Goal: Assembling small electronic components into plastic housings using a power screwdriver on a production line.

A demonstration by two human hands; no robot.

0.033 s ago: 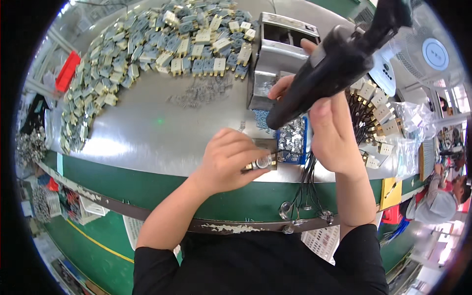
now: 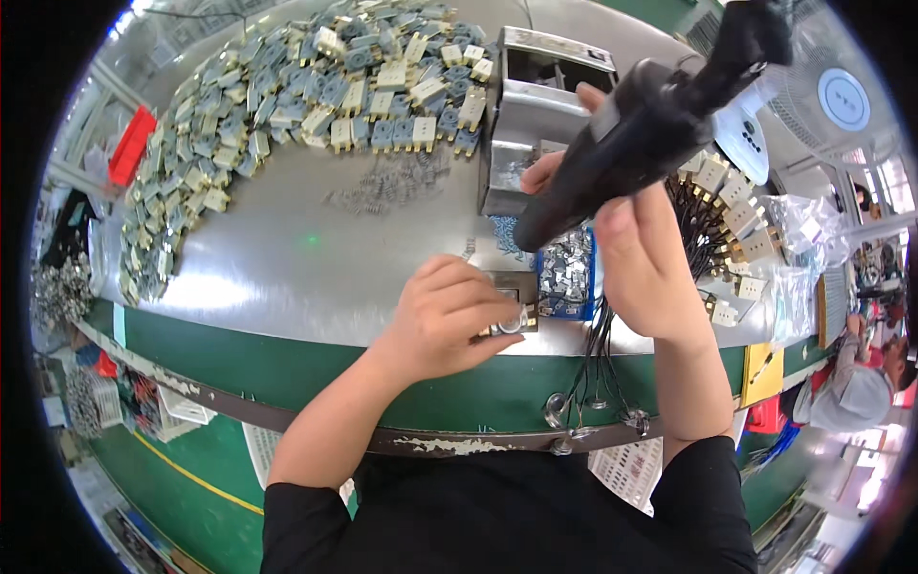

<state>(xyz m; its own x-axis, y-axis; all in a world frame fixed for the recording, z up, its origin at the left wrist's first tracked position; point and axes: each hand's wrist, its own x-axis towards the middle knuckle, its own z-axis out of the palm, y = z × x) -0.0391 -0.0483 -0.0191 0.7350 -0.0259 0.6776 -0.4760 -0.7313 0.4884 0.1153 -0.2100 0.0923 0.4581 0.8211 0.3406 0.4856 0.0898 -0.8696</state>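
Note:
My left hand (image 2: 443,314) is closed, with thumb and fingertips pinching a small part that has a clear round piece (image 2: 512,320) and brass-coloured bits. It holds this part at a small metal fixture (image 2: 524,282) near the table's front edge. My right hand (image 2: 647,268) is wrapped round a black cylindrical tool that looks like a power screwdriver (image 2: 612,143). The tool slants down to the left, its blunt lower end above some small blue screws (image 2: 507,232). Its body hides most of my right fingers. Beside the fixture stands a blue tray (image 2: 566,277) of small metal pieces.
Many grey and cream plug-like parts (image 2: 382,86) lie heaped at the far left, near loose springs (image 2: 392,182). Behind the tool stands a metal box (image 2: 535,110). Black cables (image 2: 598,344) hang over the front edge. Corded cream parts (image 2: 741,220) lie right.
My left fingertips and the small part have shifted slightly, and more of the fixture shows beside them. My right hand and the black tool sit slightly further left in view.

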